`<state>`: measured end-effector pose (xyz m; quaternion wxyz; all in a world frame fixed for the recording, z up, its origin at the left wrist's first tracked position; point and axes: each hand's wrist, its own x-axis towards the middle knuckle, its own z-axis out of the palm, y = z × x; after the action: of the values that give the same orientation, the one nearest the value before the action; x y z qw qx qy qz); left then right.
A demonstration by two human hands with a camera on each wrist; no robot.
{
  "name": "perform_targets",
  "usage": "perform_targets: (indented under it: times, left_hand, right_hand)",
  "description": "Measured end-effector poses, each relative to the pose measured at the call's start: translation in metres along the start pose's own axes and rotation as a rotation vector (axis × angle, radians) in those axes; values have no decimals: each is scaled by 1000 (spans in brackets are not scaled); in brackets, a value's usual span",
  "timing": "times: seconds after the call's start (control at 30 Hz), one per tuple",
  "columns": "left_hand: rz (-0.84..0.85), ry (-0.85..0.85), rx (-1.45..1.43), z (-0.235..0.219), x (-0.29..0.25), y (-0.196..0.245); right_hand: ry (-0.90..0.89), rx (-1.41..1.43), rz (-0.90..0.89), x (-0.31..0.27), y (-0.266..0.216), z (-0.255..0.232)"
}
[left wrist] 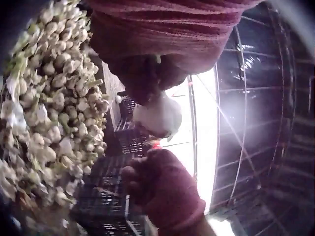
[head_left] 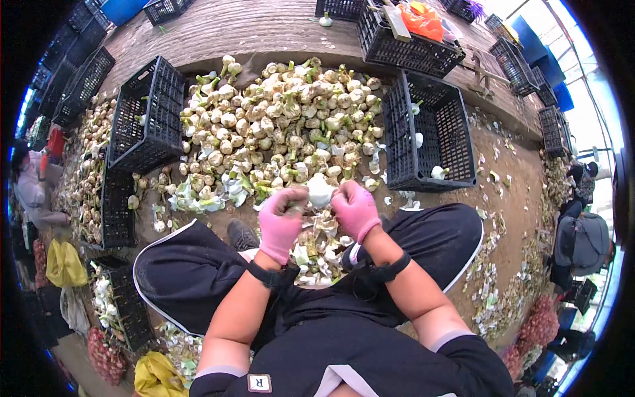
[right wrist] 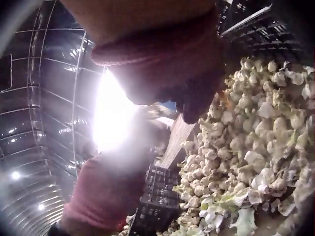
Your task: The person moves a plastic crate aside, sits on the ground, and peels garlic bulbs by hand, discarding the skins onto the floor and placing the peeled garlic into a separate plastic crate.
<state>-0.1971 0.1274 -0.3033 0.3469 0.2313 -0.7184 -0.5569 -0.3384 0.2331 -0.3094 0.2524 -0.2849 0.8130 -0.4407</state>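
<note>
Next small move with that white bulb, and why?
Probably set the white bulb in the right-hand crate: it looks about as pale as the few bulbs inside, and cleaner than the browner pile. Whether loose skin remains isn't clear.

This is a garlic-handling shed, apparently on a farm. A large heap of garlic bulbs [head_left: 284,126] lies on a bare brown floor [head_left: 506,198], with loose skins and scraps [head_left: 499,284] scattered to the heap's right. One black lattice crate [head_left: 169,99] stands at its left edge, a second crate [head_left: 436,122] at its right; beyond the heap runs a grey plank platform [head_left: 218,38] bearing more crates. A red mesh sack [head_left: 106,357] sits nearer and left of the heap, and another person [head_left: 38,188] is well to its left. Ribbed dark sheeting [left wrist: 261,113] encloses the space around the heap.
</note>
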Motion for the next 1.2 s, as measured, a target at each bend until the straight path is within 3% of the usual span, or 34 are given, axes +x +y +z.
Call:
perform_targets:
  times: [0.07,0.13,0.17,0.2,0.27,0.3,0.4,0.43,0.47,0.53,0.6,0.67,0.7,0.73,0.8,0.9,0.93,0.97,1.0,1.03,1.07,1.13,1.2]
  left_hand:
    - [-425,184,-455,-7,5,4]
    - [-542,204,-792,-18,15,13]
    - [-539,210,-772,-21,16,9]
    - [-534,216,-754,-22,16,4]
    - [-470,196,-637,-16,15,6]
    - [-409,174,-514,-13,14,6]
    - [-299,79,-308,-3,5,3]
    - [-426,83,-403,-5,7,12]
    - [-425,82,-404,-6,7,10]
    - [-646,39,-870,-12,8,3]
    - [-725,81,-964,-15,10,2]
    - [-774,156,-1154,-20,10,-6]
    - [-814,124,-1196,-23,10,-11]
    - [-815,124,-1196,-23,10,-12]
    - [-829,145,-1197,-20,10,-13]
    - [-858,3,-974,-14,2,-24]
    - [-931,37,-805,-5,-3,-17]
    - [-925,-40,-907,2,-14,-25]
    - [-915,-120,-1008,7,-22,-35]
    - [-1034,-139,-1069,7,-13,-16]
    - [-1037,-137,-1067,7,-9,-25]
    - [-931,-44,-650,6,-1,-56]
    - [-816,62,-404,-2,13,-97]
  right_hand:
    - [147,-89,-80,9,7,-9]
    - [145,14,142,19,15,-23]
    - [68,312,235,21,15,-25]
    - [69,311,233,20,15,-24]
    - [-114,689,251,15,-7,-22]
    - [-232,673,177,16,3,-15]
    - [-342,467,111,2,-20,-9]
    - [-363,580,220,1,-24,-13]
    - [-362,579,219,0,-27,-19]
    - [-408,823,318,-4,-35,-30]
    - [-77,1355,205,-11,-26,-26]
    - [-571,1566,-112,20,16,-44]
    - [-267,1305,128,15,19,-53]
    - [-267,1304,129,15,14,-52]
    - [-335,646,-9,17,1,-43]
    - [-454,518,-143,-1,-10,-17]
    - [-480,432,-204,-5,-12,-9]
    - [-409,292,-352,-9,-13,-5]
    - [-411,295,-352,-10,-10,-5]
    - [-330,444,-109,-9,-5,-7]
    - [-244,588,138,-8,3,-9]
    - [-5,487,86,5,11,-21]
    - [54,937,297,15,23,-31]
